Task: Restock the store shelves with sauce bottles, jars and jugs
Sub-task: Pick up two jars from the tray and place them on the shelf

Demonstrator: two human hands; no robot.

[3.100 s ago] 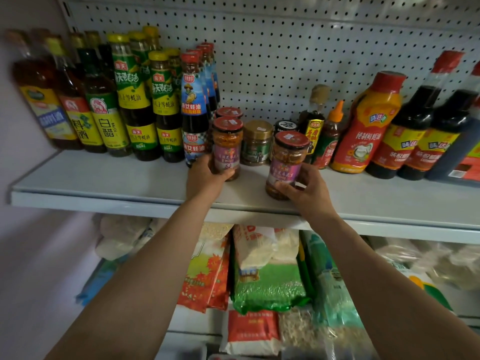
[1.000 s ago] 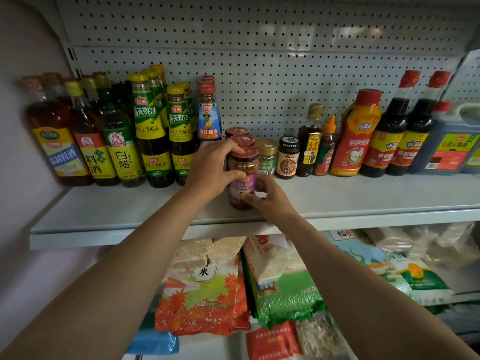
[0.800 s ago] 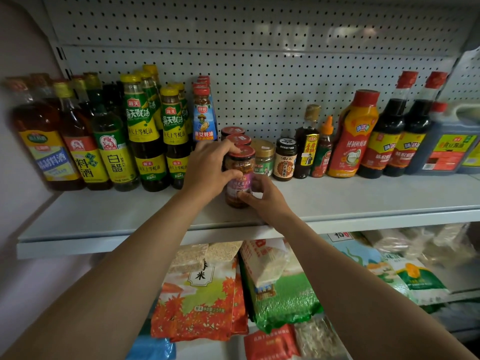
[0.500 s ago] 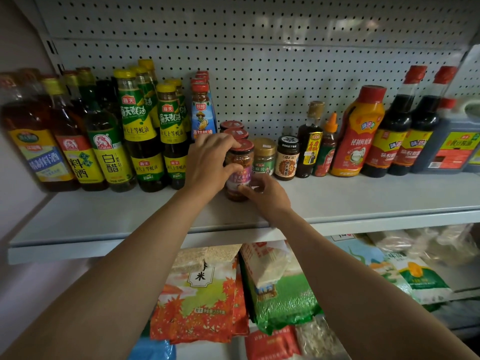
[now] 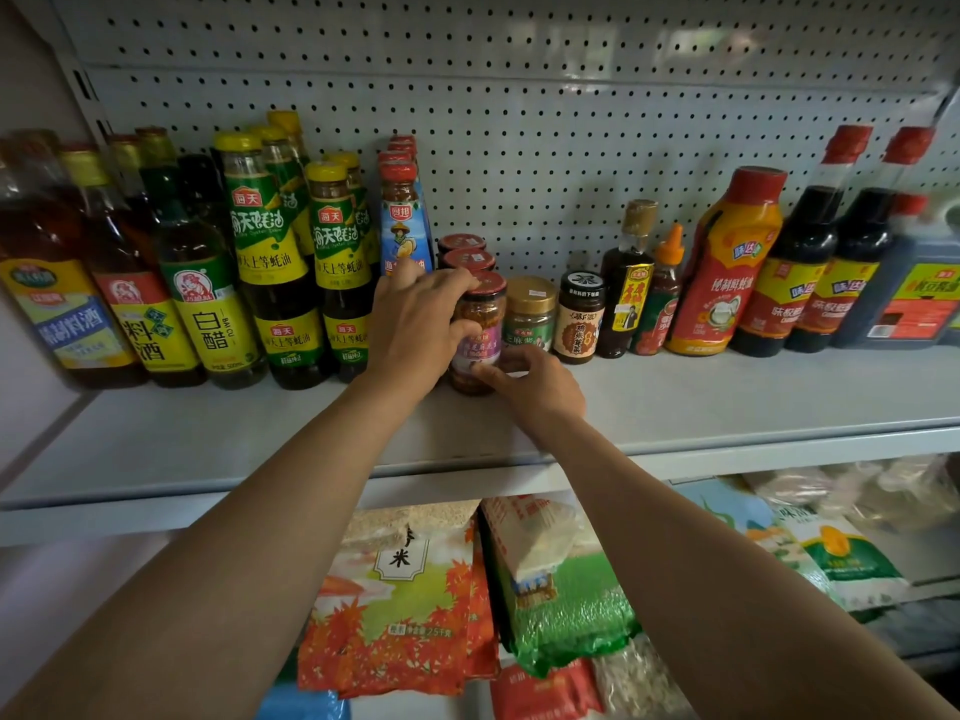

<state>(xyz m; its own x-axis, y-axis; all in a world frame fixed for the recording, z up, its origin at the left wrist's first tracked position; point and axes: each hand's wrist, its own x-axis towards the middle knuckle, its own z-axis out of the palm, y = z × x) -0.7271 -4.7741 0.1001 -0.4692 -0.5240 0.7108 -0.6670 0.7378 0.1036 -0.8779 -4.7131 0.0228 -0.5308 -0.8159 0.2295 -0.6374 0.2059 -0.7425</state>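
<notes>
A red-lidded chilli sauce jar [image 5: 482, 324] stands on the grey shelf [image 5: 727, 402], at the front of a row of two more such jars [image 5: 467, 259]. My left hand [image 5: 415, 324] grips it from the left, fingers curled over the lid and thumb on the label. My right hand [image 5: 535, 387] pinches the jar's base from the right. Beside it stand a gold-lidded jar [image 5: 530, 314] and a black-lidded jar [image 5: 581, 319].
Oyster sauce, vinegar and cooking wine bottles [image 5: 270, 262] fill the shelf's left. Small bottles, an orange sauce bottle [image 5: 727, 262], soy sauce bottles [image 5: 800, 252] and a dark jug [image 5: 914, 293] stand on the right. Rice and grain bags [image 5: 410, 605] lie on the lower shelf. Pegboard backs the shelf.
The jar has been slid back toward the row of jars, both hands staying on it. Three seconds ago each hand held a separate jar near the shelf front.
</notes>
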